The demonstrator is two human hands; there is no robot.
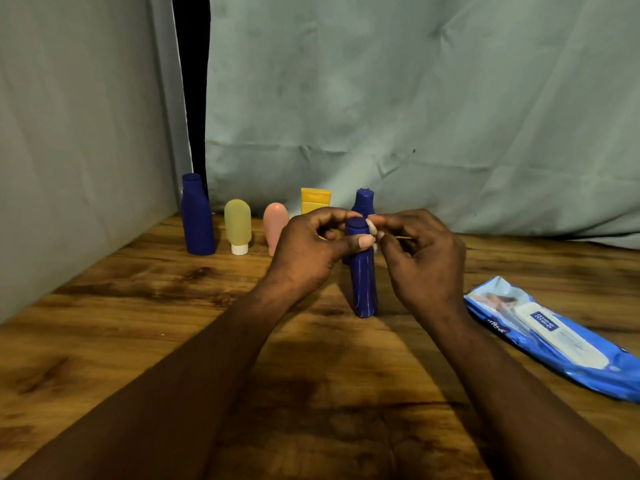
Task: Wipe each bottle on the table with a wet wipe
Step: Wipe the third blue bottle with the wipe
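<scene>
A slim dark blue bottle [362,282] stands upright on the wooden table [138,323] in front of me. My left hand [311,251] grips its upper part, thumb across the front. My right hand [420,258] pinches a small white wet wipe [373,230] against the bottle's top. Behind stand a tall dark blue bottle [197,216], a yellow-green tube [237,225] on a white cap, a pink tube [274,223], a yellow tube [315,199] and another dark blue bottle [363,199], the last three partly hidden by my hands.
A blue pack of wet wipes [554,336] lies flat on the table at the right. A pale green cloth [415,116] hangs behind the table and a grey panel [69,150] closes the left side.
</scene>
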